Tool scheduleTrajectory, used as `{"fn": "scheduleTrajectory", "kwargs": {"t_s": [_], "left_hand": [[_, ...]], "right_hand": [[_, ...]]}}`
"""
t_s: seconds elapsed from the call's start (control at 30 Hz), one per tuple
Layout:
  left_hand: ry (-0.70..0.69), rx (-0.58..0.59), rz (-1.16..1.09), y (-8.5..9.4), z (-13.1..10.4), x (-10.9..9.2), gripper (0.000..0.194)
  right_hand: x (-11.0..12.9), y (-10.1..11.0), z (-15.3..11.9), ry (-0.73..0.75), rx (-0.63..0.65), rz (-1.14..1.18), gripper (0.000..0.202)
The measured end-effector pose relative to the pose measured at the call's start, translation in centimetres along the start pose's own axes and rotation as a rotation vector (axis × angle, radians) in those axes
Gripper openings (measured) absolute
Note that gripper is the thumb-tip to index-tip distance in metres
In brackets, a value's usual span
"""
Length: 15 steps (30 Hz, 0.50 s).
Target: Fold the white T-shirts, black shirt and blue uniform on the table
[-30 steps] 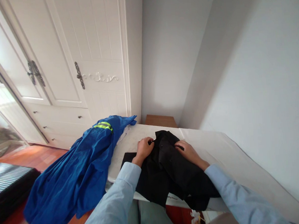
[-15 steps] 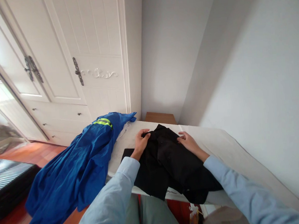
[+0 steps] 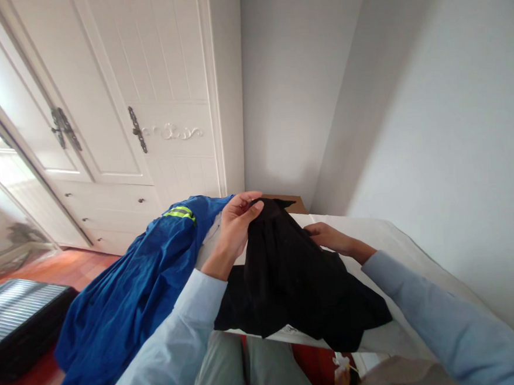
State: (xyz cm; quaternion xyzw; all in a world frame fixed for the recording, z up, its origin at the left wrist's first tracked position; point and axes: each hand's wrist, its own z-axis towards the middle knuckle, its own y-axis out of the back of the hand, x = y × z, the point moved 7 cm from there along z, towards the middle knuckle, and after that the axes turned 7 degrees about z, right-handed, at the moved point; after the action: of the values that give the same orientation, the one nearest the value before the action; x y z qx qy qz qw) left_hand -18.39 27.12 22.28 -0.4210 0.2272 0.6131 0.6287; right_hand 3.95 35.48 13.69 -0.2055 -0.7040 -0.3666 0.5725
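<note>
A black garment [image 3: 289, 272] lies bunched on a board with a white cover [image 3: 365, 229], its lower part hanging over the near edge. My left hand [image 3: 239, 223] pinches the garment's top between thumb and fingers and holds it raised above the board. On the garment's right edge, my right hand [image 3: 328, 236] has its fingers closed on the black cloth; the fingertips are partly hidden. A blue garment [image 3: 144, 288] with a yellow-green reflective band [image 3: 181, 213] drapes off the board's left end, left of my left hand.
White wardrobe [image 3: 169, 75] with dark handles behind on the left. A brown wooden piece [image 3: 299, 205] stands behind the board, by the grey wall [image 3: 432, 116]. A black ridged case [image 3: 24, 326] sits on the red-brown floor at left. Some items [image 3: 342, 377] lie beneath the board.
My left hand has risen, lifting the top of the black garment. My right hand's fingers have closed on its right edge. The view has shifted slightly.
</note>
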Motion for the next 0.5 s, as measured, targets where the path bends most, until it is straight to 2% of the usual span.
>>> {"fn": "scheduleTrajectory", "kwargs": {"t_s": [0.1,0.2,0.3,0.4,0.5], "left_hand": [[-0.065,-0.022,-0.012,0.5,0.6,-3.1,0.029],[-0.094,-0.056,0.008,1.6,0.7,-3.9,0.028],[-0.068,-0.057,0.058,2.6,0.5,-2.5,0.028],[-0.005,-0.048,0.149,3.6,0.1,0.0,0.029],[0.066,-0.04,0.264,4.7,-0.5,3.0,0.031]], "right_hand": [[3.3,0.3,-1.9,0.171,-0.035,0.127,0.038],[5.1,1.6,-3.5,0.246,-0.173,0.26,0.05],[5.8,2.6,-4.8,0.275,-0.271,0.36,0.046],[6.5,3.4,-5.8,0.317,-0.346,0.404,0.039],[7.6,3.9,-6.8,0.382,-0.422,0.391,0.041]]}}
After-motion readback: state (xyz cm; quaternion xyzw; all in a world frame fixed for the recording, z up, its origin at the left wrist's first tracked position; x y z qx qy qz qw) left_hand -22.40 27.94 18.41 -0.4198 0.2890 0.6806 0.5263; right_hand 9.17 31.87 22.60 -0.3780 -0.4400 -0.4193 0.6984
